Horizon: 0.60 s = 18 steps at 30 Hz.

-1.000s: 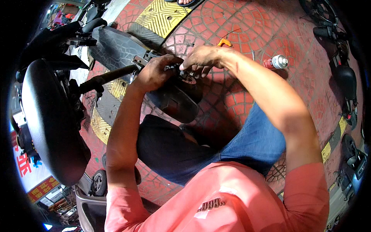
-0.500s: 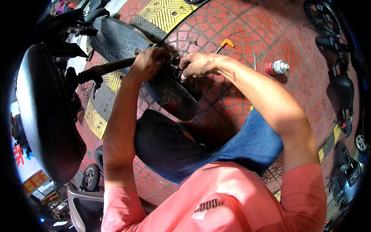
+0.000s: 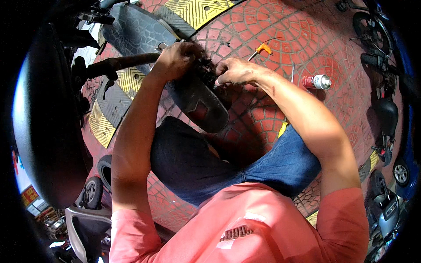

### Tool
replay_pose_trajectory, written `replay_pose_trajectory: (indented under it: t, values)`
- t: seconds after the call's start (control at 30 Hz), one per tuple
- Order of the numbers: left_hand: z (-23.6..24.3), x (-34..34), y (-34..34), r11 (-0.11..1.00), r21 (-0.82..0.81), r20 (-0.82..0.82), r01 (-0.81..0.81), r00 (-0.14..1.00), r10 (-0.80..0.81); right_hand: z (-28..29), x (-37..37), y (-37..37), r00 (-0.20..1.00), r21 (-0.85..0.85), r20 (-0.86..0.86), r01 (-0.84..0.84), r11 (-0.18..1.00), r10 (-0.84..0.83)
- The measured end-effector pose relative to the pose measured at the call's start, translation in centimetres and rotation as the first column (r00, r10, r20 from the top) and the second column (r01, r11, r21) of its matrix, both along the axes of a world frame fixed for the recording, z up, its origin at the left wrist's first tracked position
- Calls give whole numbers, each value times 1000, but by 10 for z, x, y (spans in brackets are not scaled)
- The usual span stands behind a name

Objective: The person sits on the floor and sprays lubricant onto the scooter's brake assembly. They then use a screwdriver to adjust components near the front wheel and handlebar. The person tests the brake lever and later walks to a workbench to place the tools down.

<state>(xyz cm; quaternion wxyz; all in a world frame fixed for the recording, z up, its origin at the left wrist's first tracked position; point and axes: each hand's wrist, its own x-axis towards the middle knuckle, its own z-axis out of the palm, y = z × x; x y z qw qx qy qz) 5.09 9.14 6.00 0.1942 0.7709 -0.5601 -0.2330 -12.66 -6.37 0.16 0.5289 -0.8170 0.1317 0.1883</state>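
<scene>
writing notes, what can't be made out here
Head view:
Left hand: anything beneath it, hidden by the hand.
Right hand: whether it pinches anything, hidden by its curl.
Yellow tool handle: lower end, behind the jeans.
Blue car: mostly cut off by the dark rim.

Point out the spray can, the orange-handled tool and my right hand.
Spray can (image 3: 315,82): head view, middle of the body.
Orange-handled tool (image 3: 264,49): head view, handle.
Right hand (image 3: 235,71): head view, back of it.
</scene>
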Motion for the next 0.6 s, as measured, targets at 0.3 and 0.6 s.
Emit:
replay_pose_trajectory:
  t: [0.3, 0.6]
  values:
    - [12, 1, 0, 997, 68, 88, -46, 995, 40, 3, 0, 3, 1000, -30, -20, -15, 999, 14]
    - [1, 4, -4, 996, 42, 65, -75, 995, 72, -14, 2, -1, 999, 2, -44, 7, 1000, -7]
